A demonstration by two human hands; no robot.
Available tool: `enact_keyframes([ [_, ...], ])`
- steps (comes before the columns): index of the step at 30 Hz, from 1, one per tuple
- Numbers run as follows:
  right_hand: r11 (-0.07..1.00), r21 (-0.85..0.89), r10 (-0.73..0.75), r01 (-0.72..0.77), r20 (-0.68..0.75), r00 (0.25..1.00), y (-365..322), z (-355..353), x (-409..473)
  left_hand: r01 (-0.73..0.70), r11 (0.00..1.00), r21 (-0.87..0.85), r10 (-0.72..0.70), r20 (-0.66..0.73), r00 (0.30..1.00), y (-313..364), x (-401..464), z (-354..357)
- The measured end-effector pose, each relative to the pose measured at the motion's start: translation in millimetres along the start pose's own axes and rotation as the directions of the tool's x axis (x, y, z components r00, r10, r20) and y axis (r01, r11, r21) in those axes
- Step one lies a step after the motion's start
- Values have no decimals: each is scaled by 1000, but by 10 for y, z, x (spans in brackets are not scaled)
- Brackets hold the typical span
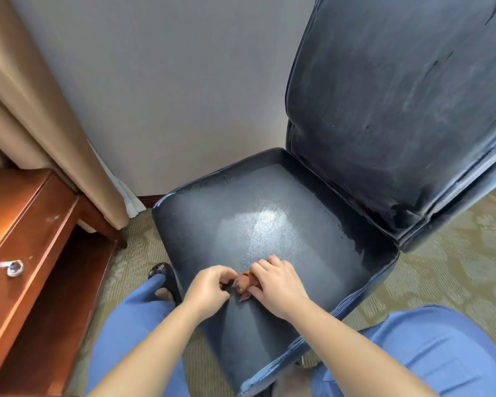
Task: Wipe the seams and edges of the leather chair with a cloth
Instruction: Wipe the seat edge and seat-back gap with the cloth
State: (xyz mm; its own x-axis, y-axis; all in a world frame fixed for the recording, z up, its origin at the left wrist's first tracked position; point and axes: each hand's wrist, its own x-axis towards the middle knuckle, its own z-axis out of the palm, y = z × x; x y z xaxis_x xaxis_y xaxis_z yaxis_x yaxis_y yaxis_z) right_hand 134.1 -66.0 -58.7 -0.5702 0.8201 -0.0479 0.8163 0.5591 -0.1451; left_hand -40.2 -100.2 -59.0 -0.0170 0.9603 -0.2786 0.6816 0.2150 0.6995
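A dark blue leather chair [269, 224] fills the middle and right of the head view, its worn backrest [398, 110] rising at the upper right. A small bunched orange-brown cloth [243, 282] lies on the front part of the seat. My right hand [275, 285] rests over the cloth and grips it, fingers curled. My left hand [209, 290] pinches the cloth's left end with thumb and fingertips. Most of the cloth is hidden under my hands. Piped seams run along the seat's front right edge [352, 299].
A wooden desk [26, 253] with a drawer knob stands at the left. A beige curtain [40, 110] hangs at the back left beside a grey wall. My knees in blue trousers flank the seat's front corner, over patterned green carpet [455, 267].
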Motion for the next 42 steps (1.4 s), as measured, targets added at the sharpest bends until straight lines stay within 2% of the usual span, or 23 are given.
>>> enact_keyframes([
  [2, 1000, -26, 3, -4, -53, 999, -27, 21, -36, -93, 950, 297, 92, 18, 996, -70, -102, -33],
  [5, 997, -47, -63, 59, -86, 994, -32, 27, -95, -168, 881, 442, 106, 161, 981, -138, -240, -17],
  [8, 986, -38, -163, 161, -55, 985, -42, 60, -190, -175, 812, 556, 32, 257, 966, -128, -328, 40],
  [11, 968, -38, -248, 247, -30, 968, -96, 122, -325, -127, 826, 550, -38, 279, 960, -113, -385, 107],
  [13, 954, -71, -296, 292, -61, 953, -85, 148, -376, -133, 799, 587, -57, 294, 954, -109, -395, 130],
  [16, 956, -124, -284, 264, -178, 942, -20, 123, -408, -136, 766, 628, -89, 314, 945, -90, -390, 117],
  [18, 962, -126, -264, 242, -206, 942, -42, 116, -464, -136, 760, 635, -102, 324, 940, -85, -382, 115],
  [24, 955, -81, -289, 285, -47, 956, -190, 154, -562, -138, 728, 672, -139, 341, 930, -67, -358, 136],
  [28, 934, -161, -314, 319, 56, 948, -251, 124, -510, -130, 697, 705, -189, 357, 915, -15, -308, 115],
  [32, 920, -181, -351, 348, 18, 936, -299, 62, -539, -131, 685, 717, -217, 371, 903, 10, -293, 111],
  [36, 866, -124, -483, 484, 44, 875, -310, 119, -669, -124, 677, 725, -224, 364, 904, 36, -334, 131],
  [42, 918, 24, -396, 397, -11, 918, -338, 144, -764, -113, 715, 690, -184, 342, 921, 4, -396, 149],
])
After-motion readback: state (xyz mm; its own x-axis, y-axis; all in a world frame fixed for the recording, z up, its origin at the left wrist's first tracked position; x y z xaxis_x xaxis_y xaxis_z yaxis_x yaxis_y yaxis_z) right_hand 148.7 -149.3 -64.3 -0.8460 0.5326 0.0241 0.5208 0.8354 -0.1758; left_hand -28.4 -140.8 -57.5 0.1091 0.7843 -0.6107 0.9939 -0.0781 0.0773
